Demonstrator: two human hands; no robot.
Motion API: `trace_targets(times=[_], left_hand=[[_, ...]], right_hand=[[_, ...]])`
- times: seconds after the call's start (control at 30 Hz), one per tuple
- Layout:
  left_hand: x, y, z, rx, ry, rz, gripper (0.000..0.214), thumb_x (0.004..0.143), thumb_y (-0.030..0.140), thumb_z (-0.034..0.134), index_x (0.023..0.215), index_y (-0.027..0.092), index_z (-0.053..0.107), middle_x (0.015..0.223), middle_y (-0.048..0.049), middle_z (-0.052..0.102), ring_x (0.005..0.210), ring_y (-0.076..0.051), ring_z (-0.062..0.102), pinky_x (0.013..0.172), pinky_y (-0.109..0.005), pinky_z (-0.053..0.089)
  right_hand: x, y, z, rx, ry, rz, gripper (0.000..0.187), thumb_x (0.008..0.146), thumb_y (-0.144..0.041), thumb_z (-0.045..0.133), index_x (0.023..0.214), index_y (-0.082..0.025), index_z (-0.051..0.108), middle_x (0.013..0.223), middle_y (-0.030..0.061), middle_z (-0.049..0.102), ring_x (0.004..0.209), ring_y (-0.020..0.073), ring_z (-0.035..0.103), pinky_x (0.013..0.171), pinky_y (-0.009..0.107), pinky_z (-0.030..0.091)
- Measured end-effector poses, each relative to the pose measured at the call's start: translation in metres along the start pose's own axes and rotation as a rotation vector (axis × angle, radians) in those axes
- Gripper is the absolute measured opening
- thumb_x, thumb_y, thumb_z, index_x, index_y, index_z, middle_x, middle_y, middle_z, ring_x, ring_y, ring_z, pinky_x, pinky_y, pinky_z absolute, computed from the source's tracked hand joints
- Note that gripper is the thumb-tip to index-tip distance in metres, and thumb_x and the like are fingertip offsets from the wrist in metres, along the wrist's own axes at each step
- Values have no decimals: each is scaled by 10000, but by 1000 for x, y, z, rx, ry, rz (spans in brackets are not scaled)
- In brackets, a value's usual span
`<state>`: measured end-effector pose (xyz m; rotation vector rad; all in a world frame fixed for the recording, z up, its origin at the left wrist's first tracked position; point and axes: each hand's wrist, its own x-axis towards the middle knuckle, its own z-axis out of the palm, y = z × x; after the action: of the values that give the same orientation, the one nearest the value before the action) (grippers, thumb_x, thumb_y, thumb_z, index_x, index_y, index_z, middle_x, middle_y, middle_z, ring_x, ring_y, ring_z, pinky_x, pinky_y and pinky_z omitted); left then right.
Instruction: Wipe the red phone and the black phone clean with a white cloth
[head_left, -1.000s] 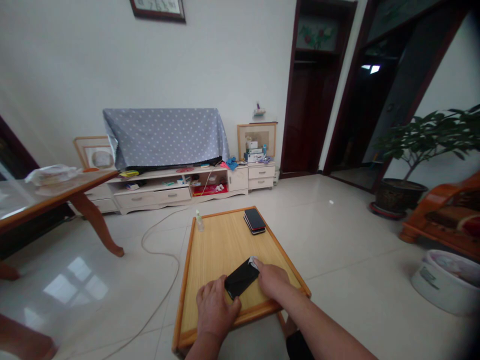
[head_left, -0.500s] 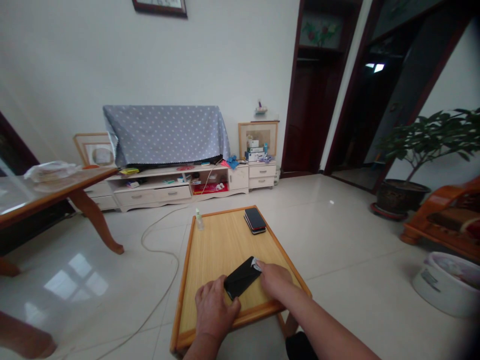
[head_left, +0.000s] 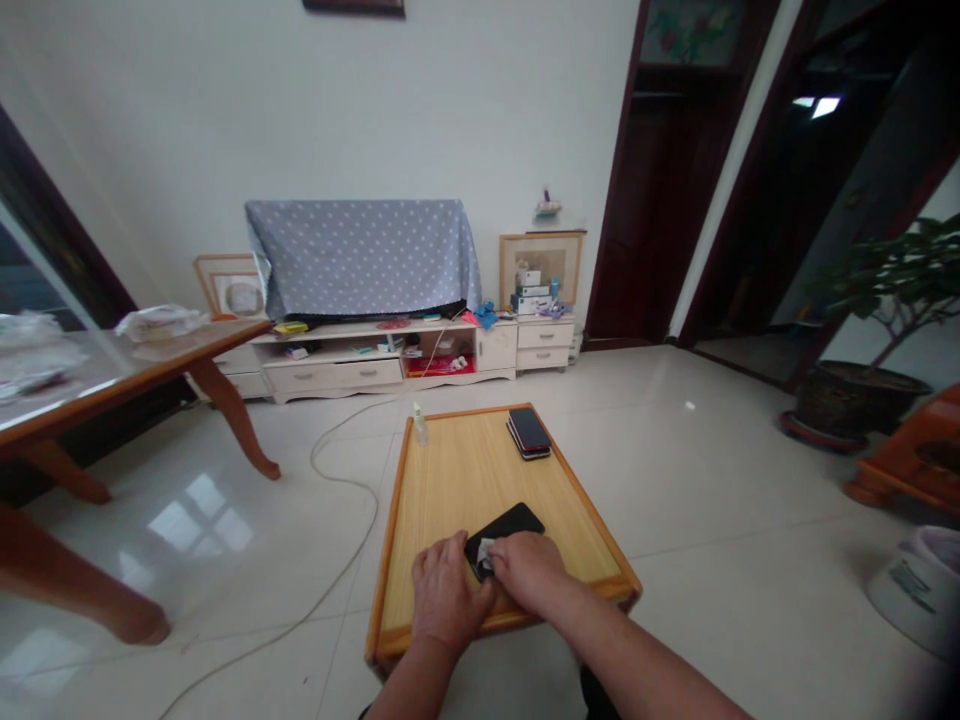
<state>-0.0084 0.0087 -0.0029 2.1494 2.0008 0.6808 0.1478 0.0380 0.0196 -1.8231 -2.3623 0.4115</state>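
Observation:
A black smartphone (head_left: 516, 522) lies flat near the front of a low wooden table (head_left: 461, 475). My left hand (head_left: 444, 592) steadies its near-left end, fingers on one side and thumb on the other. Pinched in my right hand (head_left: 531, 566) is a small crumpled white wipe (head_left: 484, 552), pressed on the phone's surface close to my left thumb. Part of the phone is covered by my right hand. At the table's far right corner sits a stack of phones (head_left: 529, 430). A small clear spray bottle (head_left: 421, 428) stands at the far left corner.
A cable (head_left: 373, 500) snakes over the tiled floor on the left, beside a larger table (head_left: 232, 340) with plastic bags. Along the wall runs a white cabinet (head_left: 337, 375). To the right are a potted plant (head_left: 855, 395) and a white bucket (head_left: 919, 590).
My right hand has slid the wipe from the phone's far right end down to its near-left end. The left hand still holds the phone. The camera view has turned slightly left.

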Motion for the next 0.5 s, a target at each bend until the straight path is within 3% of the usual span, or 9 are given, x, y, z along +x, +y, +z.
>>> trace_targets(times=[0.2,0.37,0.5], left_hand=[[-2,4,-3,15,-6,-28,632,685,349,666,1284,195,534,1230,-108,647,1213,-277,523,1106,-412,239],[-1,3,-3,12,-8,-14,627,710,361,641,1301,185,527,1250,-116,636,1205,-280,526,1100,-405,238],[-1,-3,3,7,-11,1,650,725,396,631,1324,176,507,1263,-117,630,1212,-275,521,1108,-408,223]], right_hand=[[22,5,1,43,38,71,226,903,-273,528,943,-189,734,1057,99,690,923,198,644,750,271,401],[37,-11,11,156,13,18,204,878,-210,545,971,-202,727,1005,55,723,932,159,642,739,225,390],[38,-13,15,237,-76,-54,164,792,-174,609,847,-225,755,856,0,747,775,128,644,641,206,369]])
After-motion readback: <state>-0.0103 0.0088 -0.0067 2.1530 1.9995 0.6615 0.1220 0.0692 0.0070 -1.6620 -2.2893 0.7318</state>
